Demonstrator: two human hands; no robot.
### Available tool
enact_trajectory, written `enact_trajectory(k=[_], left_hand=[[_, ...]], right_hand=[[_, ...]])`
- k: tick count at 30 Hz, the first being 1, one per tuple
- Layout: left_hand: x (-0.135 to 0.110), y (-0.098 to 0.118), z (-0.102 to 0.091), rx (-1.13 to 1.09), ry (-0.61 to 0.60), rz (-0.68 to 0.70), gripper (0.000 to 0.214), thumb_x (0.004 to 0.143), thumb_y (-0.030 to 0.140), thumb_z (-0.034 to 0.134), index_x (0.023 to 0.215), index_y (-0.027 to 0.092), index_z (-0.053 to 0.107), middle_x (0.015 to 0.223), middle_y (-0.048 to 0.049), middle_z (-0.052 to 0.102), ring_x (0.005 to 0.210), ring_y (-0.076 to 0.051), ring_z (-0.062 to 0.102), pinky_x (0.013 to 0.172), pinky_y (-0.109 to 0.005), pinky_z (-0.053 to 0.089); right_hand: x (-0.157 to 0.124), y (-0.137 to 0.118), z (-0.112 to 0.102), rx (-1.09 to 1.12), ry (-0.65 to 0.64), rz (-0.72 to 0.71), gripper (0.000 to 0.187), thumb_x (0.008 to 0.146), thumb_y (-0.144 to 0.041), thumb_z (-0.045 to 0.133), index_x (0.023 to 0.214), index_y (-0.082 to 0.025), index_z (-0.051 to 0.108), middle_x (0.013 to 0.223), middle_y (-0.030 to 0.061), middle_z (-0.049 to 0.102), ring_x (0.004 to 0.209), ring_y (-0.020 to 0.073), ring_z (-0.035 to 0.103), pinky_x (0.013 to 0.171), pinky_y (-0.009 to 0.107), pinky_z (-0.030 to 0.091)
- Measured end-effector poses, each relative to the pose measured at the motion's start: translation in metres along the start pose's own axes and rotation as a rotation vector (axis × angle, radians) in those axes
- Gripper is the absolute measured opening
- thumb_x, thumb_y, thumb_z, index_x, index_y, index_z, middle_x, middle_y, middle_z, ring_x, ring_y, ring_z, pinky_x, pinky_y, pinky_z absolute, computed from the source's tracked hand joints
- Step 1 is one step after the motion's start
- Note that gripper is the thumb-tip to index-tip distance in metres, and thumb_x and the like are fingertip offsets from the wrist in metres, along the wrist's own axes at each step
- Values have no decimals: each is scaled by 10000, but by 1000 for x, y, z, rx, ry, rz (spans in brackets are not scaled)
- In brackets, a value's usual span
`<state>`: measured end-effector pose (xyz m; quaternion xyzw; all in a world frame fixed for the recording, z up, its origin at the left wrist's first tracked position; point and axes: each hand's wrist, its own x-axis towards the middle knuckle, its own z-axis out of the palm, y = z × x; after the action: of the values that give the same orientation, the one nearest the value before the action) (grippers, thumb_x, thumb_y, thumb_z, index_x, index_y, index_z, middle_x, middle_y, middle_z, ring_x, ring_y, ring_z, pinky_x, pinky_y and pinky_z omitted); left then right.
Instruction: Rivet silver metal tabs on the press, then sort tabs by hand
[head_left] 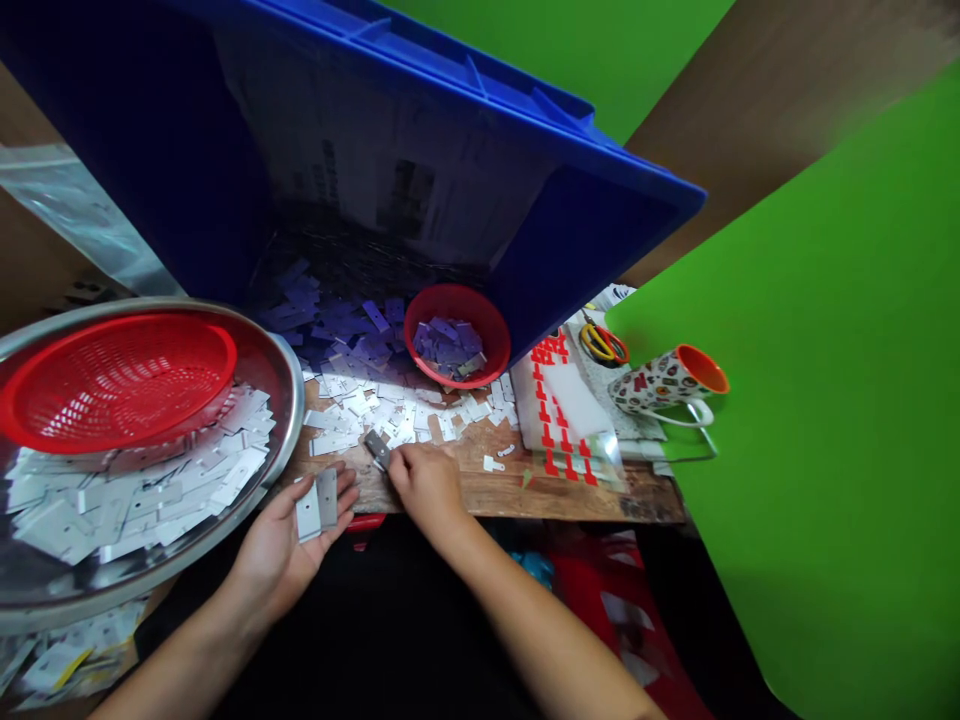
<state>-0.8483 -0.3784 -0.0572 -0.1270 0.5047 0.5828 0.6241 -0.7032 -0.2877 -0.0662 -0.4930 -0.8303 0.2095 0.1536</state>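
Note:
My left hand (279, 550) is palm up with its fingers partly curled, cradling a few flat metal plates (308, 516) with small holes. Just to its right, my right hand (433, 488) pinches a darker grey metal plate (377, 450) between thumb and fingers at the edge of the pile. Beyond both hands, many loose silvery plates (352, 410) are scattered over the wooden table (480, 490) and into the tipped blue crate (585, 225). More plates lie inside a red bowl (500, 335) at the crate's mouth.
At left, a wide metal basin (294, 400) holds more plates and a red colander (120, 380). To the right are a clear sheet with red shapes (551, 440), scissors (602, 344) and a patterned mug (660, 385). A green panel (847, 400) borders the right side.

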Motion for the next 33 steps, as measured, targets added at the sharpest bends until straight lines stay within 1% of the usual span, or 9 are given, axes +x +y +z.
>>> enact_trajectory(k=[3,6,9,14,16,20,26,28,33], left_hand=[[-3,2,5,-29,-108,-17,355,903,282,405,1117,117,635,1170,-162,664,1002,-277,664,767,-406,570],[-3,2,12,-82,-151,-16,352,912,329,406,1099,141,639,1109,-138,694,1008,-284,660,784,-436,565],[-1,-2,19,-139,-182,3,303,917,309,419,1031,156,654,996,-105,728,914,-245,690,781,-419,570],[3,-17,28,-101,-124,-42,157,832,94,527,872,128,674,889,-91,738,879,-197,694,774,-301,575],[3,-25,30,-81,-87,-49,166,817,68,528,836,121,684,871,-91,738,900,-197,689,794,-289,567],[3,-36,36,-18,-149,-13,163,785,106,589,896,109,708,956,-103,734,1024,-221,646,906,-291,510],[0,-38,43,3,-243,69,271,731,161,683,1002,150,693,1048,-93,714,1135,-247,583,1002,-335,420],[1,-34,39,79,-265,136,303,744,179,681,1047,189,679,1121,-80,686,1181,-239,547,1023,-335,392],[5,-14,14,626,-217,513,276,635,109,754,874,245,733,1172,-52,630,1263,-235,447,1122,-290,225]], right_hand=[[-2,0,-6,439,-68,174,304,863,-293,450,629,-176,605,576,-29,569,567,113,496,564,217,336],[-8,-3,-7,691,-104,259,310,837,-338,474,594,-172,573,533,-48,501,520,103,446,509,204,323],[-14,-9,-8,699,-139,240,307,854,-330,465,627,-171,596,564,-38,540,546,109,486,530,202,352],[-27,-21,-13,201,-169,33,187,870,-331,520,841,-217,666,808,7,689,766,160,615,700,241,414],[-31,-23,-13,125,-198,7,194,882,-356,518,925,-232,660,878,17,699,805,167,627,720,248,424],[-36,-22,-4,324,-264,23,172,852,-261,525,939,-201,660,865,28,694,767,158,617,684,235,433],[-25,-19,-6,919,-397,202,144,760,-237,526,784,-158,645,665,-26,604,616,113,525,599,213,411],[-4,-13,-21,1012,-355,221,149,754,-279,554,750,-155,636,654,-31,593,617,107,518,616,218,413],[61,15,-64,1212,15,429,245,767,-399,602,681,-173,566,575,-26,571,474,83,461,496,203,388]])
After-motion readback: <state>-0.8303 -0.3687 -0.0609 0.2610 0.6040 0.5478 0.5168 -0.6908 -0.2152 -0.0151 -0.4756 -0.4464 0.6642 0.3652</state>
